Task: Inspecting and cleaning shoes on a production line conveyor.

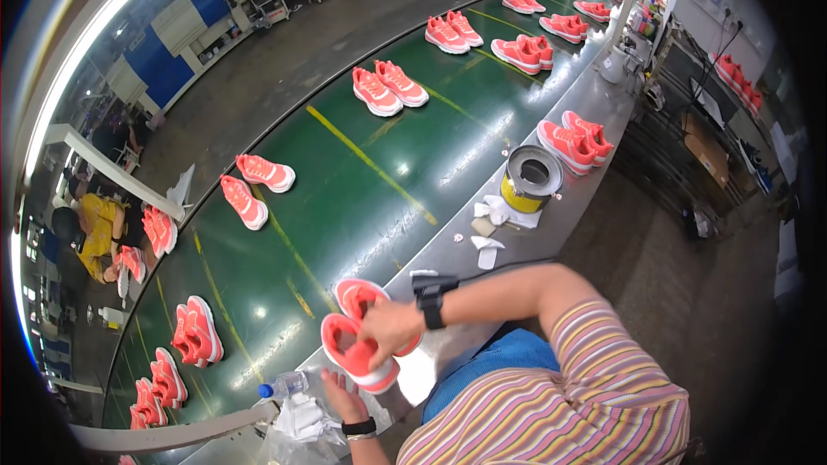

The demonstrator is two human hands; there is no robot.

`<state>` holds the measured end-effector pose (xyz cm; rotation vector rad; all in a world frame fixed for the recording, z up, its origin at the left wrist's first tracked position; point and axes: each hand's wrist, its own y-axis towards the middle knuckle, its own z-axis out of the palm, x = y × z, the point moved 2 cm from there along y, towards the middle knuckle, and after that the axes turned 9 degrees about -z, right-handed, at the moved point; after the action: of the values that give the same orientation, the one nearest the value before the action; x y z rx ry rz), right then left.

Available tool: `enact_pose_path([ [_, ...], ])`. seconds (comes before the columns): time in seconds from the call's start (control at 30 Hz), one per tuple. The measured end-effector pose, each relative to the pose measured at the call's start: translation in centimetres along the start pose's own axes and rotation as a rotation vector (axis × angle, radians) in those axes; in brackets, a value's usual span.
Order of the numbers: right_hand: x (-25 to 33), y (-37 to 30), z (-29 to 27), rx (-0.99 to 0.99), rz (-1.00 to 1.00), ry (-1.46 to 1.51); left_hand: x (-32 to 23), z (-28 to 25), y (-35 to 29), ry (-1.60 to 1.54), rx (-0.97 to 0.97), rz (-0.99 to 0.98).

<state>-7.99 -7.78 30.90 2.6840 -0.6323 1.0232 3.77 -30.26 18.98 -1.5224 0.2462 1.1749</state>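
My right hand (392, 331) is closed on a pair of coral sneakers (357, 364) with white soles, its fingers reaching into the shoe openings. The pair is held over the near edge of the green conveyor belt (345, 198). Just below the shoes, my left hand (343, 398) is open with the palm turned up and nothing in it. Beside that hand are a clear plastic bottle with a blue cap (289, 385) and crumpled white paper (303, 420).
Several pairs of coral sneakers (376, 90) stand along the belt. On the metal ledge (551, 207) are a round can (525, 194) with a yellow band, white scraps (488, 251) and another sneaker pair (568, 146). A person in yellow (99, 232) handles shoes across the belt.
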Motion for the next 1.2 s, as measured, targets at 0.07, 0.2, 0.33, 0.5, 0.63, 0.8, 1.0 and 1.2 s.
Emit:
enact_pose_path([
  [0.07,-2.0,-2.5,-7.2,-0.097,0.006,0.088,-0.7,1.1,-0.6,0.035,-0.063,0.045],
  [0.2,-10.8,-11.3,-20.2,-0.23,0.132,-0.02,0.0,6.1,-1.7,0.078,-0.191,-0.01],
  [0.33,-25.6,-21.3,-29.9,-0.213,0.32,-0.304,3.3,13.0,-3.1,0.143,-0.168,-0.07],
  [0.5,-46.9,-30.9,-33.3,-0.357,0.339,-0.722,5.3,18.5,-3.9,0.567,-0.261,-0.028],
  [0.63,-58.7,-36.2,-29.9,0.017,0.995,-0.686,2.0,19.5,-4.4,0.828,-0.281,0.041],
  [0.8,-56.7,-34.7,-32.0,-0.101,0.996,-0.576,-8.3,16.9,-2.6,1.075,-0.293,0.354],
  [1.0,-36.3,-20.1,-32.7,-0.778,0.329,0.02,-26.2,4.4,9.6,1.829,-0.581,0.201],
  [1.2,-8.8,0.3,-24.0,-0.784,-0.227,0.118,-34.7,-11.3,22.6,2.033,-0.684,-0.285],
])
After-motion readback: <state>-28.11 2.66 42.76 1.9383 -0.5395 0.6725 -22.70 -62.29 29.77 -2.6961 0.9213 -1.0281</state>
